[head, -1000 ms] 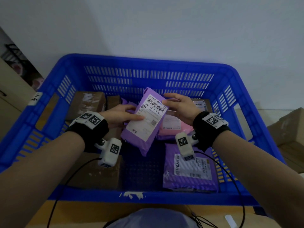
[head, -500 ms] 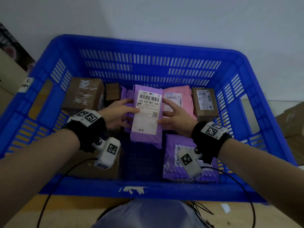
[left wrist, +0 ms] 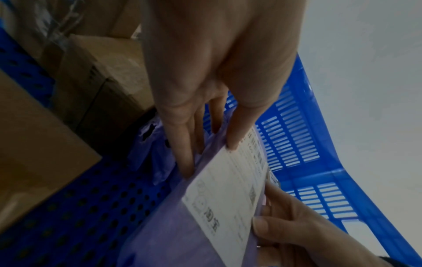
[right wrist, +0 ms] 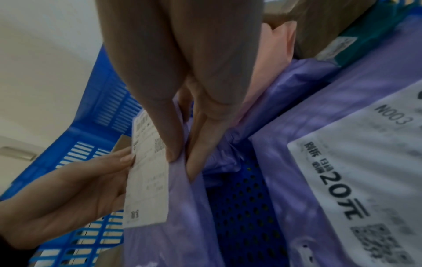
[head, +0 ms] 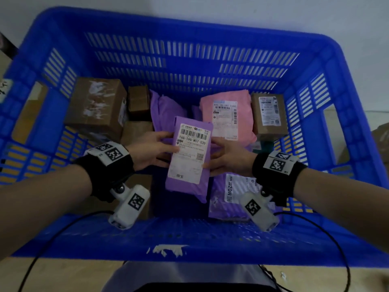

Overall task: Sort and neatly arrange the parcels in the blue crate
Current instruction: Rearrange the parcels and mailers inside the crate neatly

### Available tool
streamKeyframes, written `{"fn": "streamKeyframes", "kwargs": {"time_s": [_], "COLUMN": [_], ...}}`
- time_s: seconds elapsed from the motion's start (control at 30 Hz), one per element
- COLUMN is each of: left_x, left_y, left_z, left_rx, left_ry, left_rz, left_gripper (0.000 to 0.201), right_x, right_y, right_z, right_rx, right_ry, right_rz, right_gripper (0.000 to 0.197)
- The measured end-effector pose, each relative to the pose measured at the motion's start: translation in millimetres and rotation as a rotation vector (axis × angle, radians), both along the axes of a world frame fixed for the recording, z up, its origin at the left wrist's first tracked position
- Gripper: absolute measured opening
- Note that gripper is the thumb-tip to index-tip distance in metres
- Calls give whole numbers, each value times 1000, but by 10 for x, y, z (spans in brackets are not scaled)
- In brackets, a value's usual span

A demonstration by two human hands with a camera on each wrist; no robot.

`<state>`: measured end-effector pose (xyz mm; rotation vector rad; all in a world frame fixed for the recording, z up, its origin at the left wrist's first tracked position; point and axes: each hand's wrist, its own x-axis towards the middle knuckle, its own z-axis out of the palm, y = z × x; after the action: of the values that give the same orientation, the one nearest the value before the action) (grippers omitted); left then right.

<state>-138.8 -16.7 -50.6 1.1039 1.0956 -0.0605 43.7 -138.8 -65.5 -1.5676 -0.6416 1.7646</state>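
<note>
A purple mailer bag with a white barcode label [head: 189, 157] hangs over the bare middle of the blue crate [head: 189, 234], label up. My left hand [head: 160, 146] pinches its left edge, thumb on the label [left wrist: 228, 189] and fingers [left wrist: 189, 153] underneath. My right hand [head: 219, 157] pinches the right edge the same way, thumb [right wrist: 170, 144] on top. A pink mailer [head: 227, 114] and another purple bag [head: 166, 110] lie behind it. A larger purple mailer [head: 231, 197] lies at the near right, its label [right wrist: 356, 171] showing.
Brown cartons stand along the crate's left side: a big taped one [head: 96, 106], a small one [head: 139, 100], and one by the near wall [left wrist: 34, 171]. A labelled carton [head: 269, 114] stands at the back right. The perforated floor [right wrist: 239, 207] shows between the mailers.
The purple mailer was tilted one second ago; both hands have squared it up and drawn it towards the near side, so its top now sits lower against the pink mailer.
</note>
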Motion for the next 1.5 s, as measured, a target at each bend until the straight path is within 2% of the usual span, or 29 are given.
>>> {"fn": "streamKeyframes", "kwargs": {"time_s": [0.17,0.3,0.37,0.5,0.73,0.8,0.83,0.93,1.0,1.07,1.2,1.37,1.5], "left_x": [58,104,127,160,180,154,144,152,196,247,339,423,464], "left_y": [-24,-80,-113,-152,-163,-155,-151,-145,-159,-188,-263,-272,-263], "left_z": [-113,-221,-259,-317,-345,-358,-361,-376,-395,-435,-535,-629,-684], "left_rx": [-28,-80,-125,-191,-146,-133,-123,-75,-21,17,5,-73,-142], "left_ry": [96,152,171,189,212,252,274,331,369,413,467,490,463], "left_rz": [-70,-135,-161,-198,-284,-312,-314,-315,-345,-376,-413,-430,-397], "left_gripper": [25,24,22,21,25,28,28,30,33,33,32,35,35], "right_x": [47,64,90,188,247,240,218,178,160,166,190,226,270], "right_y": [40,57,85,159,101,58,25,11,34,53,42,31,6], "right_z": [-92,-169,-177,-165,-186,-189,-189,-242,-216,-195,-205,-270,-360], "right_rx": [-172,-266,-265,-176,-66,-54,-47,49,93,143,144,126,93], "right_ry": [28,18,-59,-358,-598,-710,-705,-793,-883,-921,-936,-876,-813], "right_rz": [188,350,436,659,893,1032,1108,1448,1587,1637,1624,1557,1425], "right_gripper": [60,50,47,36,52,46,49,76,79,75,65,61,60]}}
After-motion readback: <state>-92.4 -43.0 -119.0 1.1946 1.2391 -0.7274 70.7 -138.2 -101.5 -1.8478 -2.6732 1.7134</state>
